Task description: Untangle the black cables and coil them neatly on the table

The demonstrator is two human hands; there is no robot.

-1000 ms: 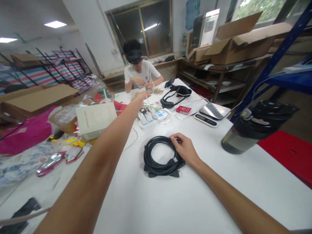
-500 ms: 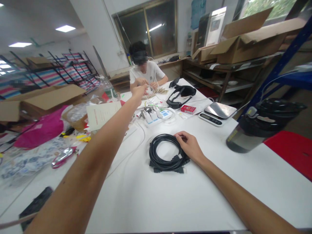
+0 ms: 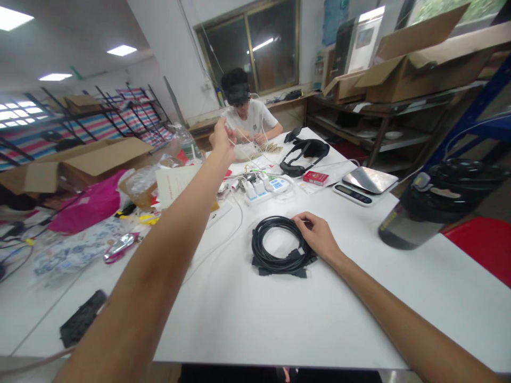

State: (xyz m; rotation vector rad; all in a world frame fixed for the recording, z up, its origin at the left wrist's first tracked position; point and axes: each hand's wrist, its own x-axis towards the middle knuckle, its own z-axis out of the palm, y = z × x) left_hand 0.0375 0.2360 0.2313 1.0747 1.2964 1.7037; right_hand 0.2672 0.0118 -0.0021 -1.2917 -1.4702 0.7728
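A coil of black cable [image 3: 259,244] lies on the white table [image 3: 215,319] in front of me, its dark plug ends bunched along the near side. My right hand [image 3: 319,234] rests at the coil's upper right edge, fingers curled in and fingertips on the cable. Stretched far forward and raised above the table, my left hand [image 3: 223,136] is closed around a thin white cable [image 3: 238,142]. That cable trails from the fingers toward the far side of the table.
A person [image 3: 253,119] sits opposite. Between us are a power strip [image 3: 263,190], a black headset [image 3: 297,159], a red box [image 3: 315,177] and a scale [image 3: 367,183]. A dark bottle [image 3: 423,213] stands right; bags and a pink bag [image 3: 85,205] crowd the left.
My left hand has risen and drawn slightly left, with the white cable in it. My right hand stays at the black coil. The whole view has shifted a little.
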